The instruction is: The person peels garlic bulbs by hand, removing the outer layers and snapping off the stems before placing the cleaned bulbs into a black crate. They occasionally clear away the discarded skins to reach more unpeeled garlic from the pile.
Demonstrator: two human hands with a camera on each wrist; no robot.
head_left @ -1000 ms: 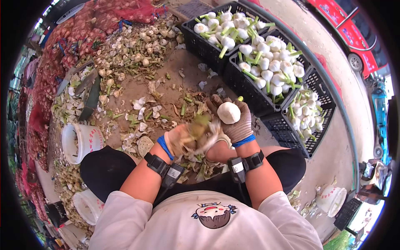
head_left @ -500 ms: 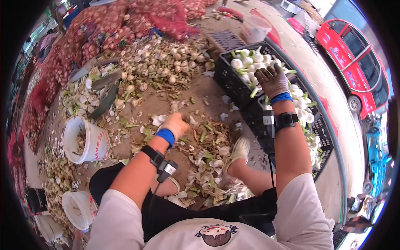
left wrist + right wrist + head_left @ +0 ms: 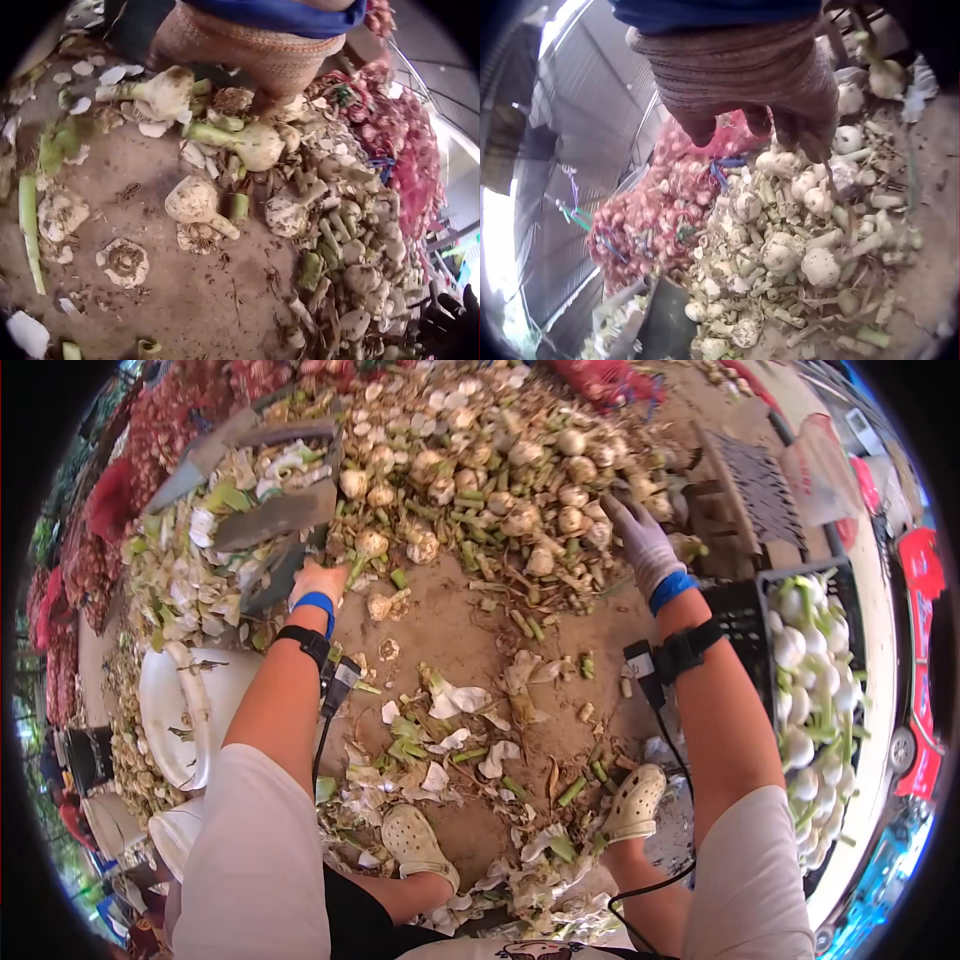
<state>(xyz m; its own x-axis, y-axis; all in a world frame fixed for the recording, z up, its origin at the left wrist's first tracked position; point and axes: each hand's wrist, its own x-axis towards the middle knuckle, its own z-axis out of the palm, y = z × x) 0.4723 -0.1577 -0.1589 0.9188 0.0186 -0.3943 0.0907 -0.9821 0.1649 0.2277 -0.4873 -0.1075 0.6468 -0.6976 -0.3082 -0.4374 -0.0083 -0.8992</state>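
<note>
My gloved left hand [image 3: 318, 582] reaches to the left edge of a pile of untrimmed garlic [image 3: 470, 490] on the ground. In the left wrist view, its thumb and a finger stand apart, close over garlic bulbs with thick green stems [image 3: 255, 146]; the other fingers are mostly hidden behind the glove. Farther right, my gloved right hand [image 3: 640, 540] stretches over the pile's right side, fingers extended. The right wrist view shows those fingers [image 3: 697, 127] pointing down above dirty garlic bulbs [image 3: 821, 266] and cut stems, nothing held between them.
A black crate [image 3: 740, 622] of cleaned white garlic [image 3: 815, 690] stands at the right. White buckets [image 3: 160, 710] are at the left, beside a heap of peelings [image 3: 180, 580]. Pink mesh sacks [image 3: 660, 202] lie beyond the pile. A low slatted stand [image 3: 755, 490] sits by the crate.
A second ago, my right hand held a cleaned garlic bulb; half a second ago it was over the crates without it. Both hands have since moved forward to the pile, and the view has shifted.
</note>
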